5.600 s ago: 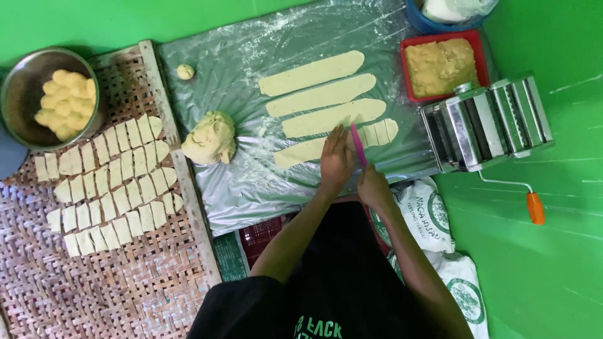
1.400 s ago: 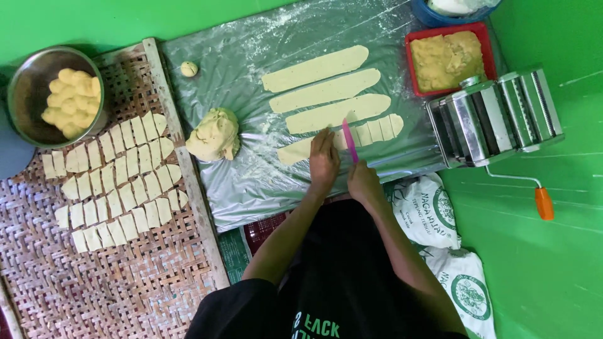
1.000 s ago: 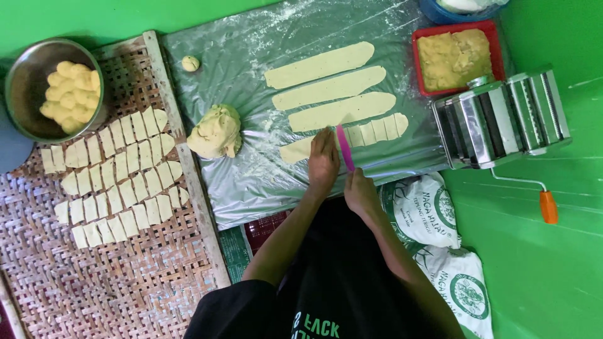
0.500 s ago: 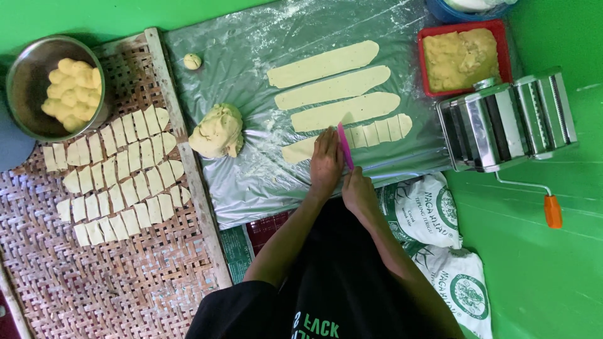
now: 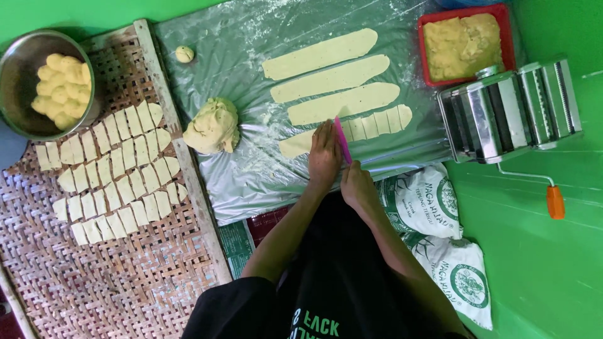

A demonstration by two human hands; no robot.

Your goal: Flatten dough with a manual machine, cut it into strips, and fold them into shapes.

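Note:
My left hand (image 5: 325,154) lies flat on the nearest dough strip (image 5: 295,144), pressing its uncut left part to the floured plastic sheet (image 5: 251,182). My right hand (image 5: 357,184) grips a pink cutter (image 5: 342,139), its edge set across the same strip right beside my left fingers. To the right of the cutter the strip is divided into several short pieces (image 5: 380,121). Three whole long dough strips (image 5: 342,103) lie beyond it. A lump of dough (image 5: 213,125) sits left of my hands.
A woven tray (image 5: 119,270) at the left carries rows of cut dough pieces (image 5: 113,169). A metal bowl (image 5: 12,81) holds dough balls. A red tub of dough (image 5: 465,39), a pasta roller with an orange-handled crank (image 5: 509,113) and printed sacks (image 5: 440,213) stand at the right. A small dough ball (image 5: 184,54) lies apart.
The pink cutter has stepped leftward along the nearest strip, leaving more cut pieces on its right. My left hand has shifted left with it.

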